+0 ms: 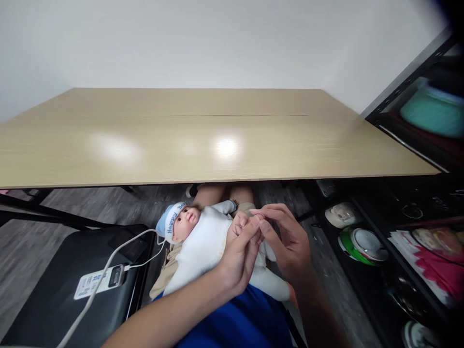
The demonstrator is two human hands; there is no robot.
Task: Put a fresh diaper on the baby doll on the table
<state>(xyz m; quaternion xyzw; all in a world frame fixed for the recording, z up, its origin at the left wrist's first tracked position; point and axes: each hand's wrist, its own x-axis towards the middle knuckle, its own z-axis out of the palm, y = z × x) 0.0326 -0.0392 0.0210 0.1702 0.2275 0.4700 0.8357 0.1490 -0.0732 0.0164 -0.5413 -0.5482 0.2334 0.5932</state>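
A baby doll point(203, 237) in white clothes lies on its back across my lap, its head to the left in a blue and white cap point(174, 217). Over its lower body, my left hand point(241, 256) is closed with curled fingers, its thumb tip pressed inward. My right hand point(286, 237) meets it from the right, thumb and forefinger pinched against the left fingertips. Whatever lies between the fingertips is too small or hidden to make out. One white-clad doll leg point(270, 282) extends under my right hand. My left forearm hides the doll's near side.
Beyond my knees stands a wooden table point(203, 145). A black stool-like seat point(47, 285) at the left carries a white device point(99, 281) with a cable point(108, 261). At right, a dark shelf point(348, 285) holds lidded containers point(368, 245) and a teal item point(433, 108).
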